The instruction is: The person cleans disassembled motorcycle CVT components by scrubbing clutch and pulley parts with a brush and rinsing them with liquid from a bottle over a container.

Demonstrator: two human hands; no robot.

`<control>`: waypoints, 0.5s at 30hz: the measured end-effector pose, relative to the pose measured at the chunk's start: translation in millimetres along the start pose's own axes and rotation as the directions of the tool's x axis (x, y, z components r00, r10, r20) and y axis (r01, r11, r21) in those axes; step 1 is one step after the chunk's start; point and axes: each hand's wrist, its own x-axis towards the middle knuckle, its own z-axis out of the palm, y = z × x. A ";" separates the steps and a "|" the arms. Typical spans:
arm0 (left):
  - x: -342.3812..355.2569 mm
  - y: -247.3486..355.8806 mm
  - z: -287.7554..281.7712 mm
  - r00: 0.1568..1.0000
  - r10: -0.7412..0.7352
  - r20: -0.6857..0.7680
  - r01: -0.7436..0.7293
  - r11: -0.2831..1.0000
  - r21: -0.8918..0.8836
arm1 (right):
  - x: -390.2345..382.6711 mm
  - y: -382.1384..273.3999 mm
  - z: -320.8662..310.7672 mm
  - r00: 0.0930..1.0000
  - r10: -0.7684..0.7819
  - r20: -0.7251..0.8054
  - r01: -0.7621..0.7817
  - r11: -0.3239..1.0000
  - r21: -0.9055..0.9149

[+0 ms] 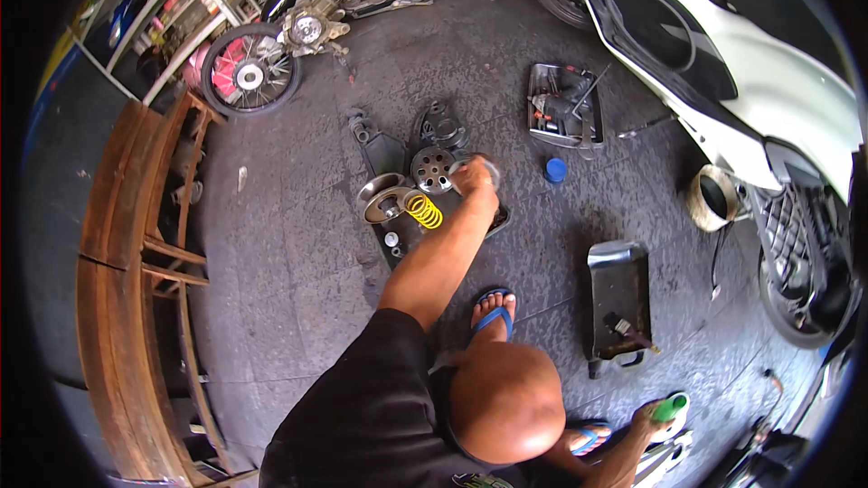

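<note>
My left hand (475,179) grips a round silvery metal part (488,172) over a dark tray (414,237). Beside it sit a perforated metal disc (434,169), stacked metal pulley plates (380,201), a yellow coil spring (423,210) and a small silver piece (391,240). A dark housing (443,126) lies just behind. At lower right, my right hand (649,420) is closed around a green object (669,408), with a white rounded shape behind it.
A tool tray (562,131), blue cap (556,170), empty-looking pan with a brush (606,267) and bucket (710,194) are on the right. A white scooter (723,81) borders that side. A wooden bench (108,307) runs along the left; a loose wheel (249,72) is at back.
</note>
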 end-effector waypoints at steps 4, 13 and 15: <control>45.1 -8.2 1.2 0.946 -0.096 -0.310 0.099 0.995 -0.005 | -41.6 -23.1 22.9 0.983 -0.175 -0.055 0.171 0.983 -0.074; 149.9 -70.6 1.6 0.758 -0.304 -0.577 0.453 0.882 0.131 | -64.9 -21.4 36.7 0.983 -0.151 -0.105 0.142 0.986 -0.088; 198.3 -51.5 -25.6 0.742 -0.219 -0.633 0.386 0.912 0.137 | -56.9 4.6 35.3 0.993 -0.064 -0.097 0.054 0.994 -0.098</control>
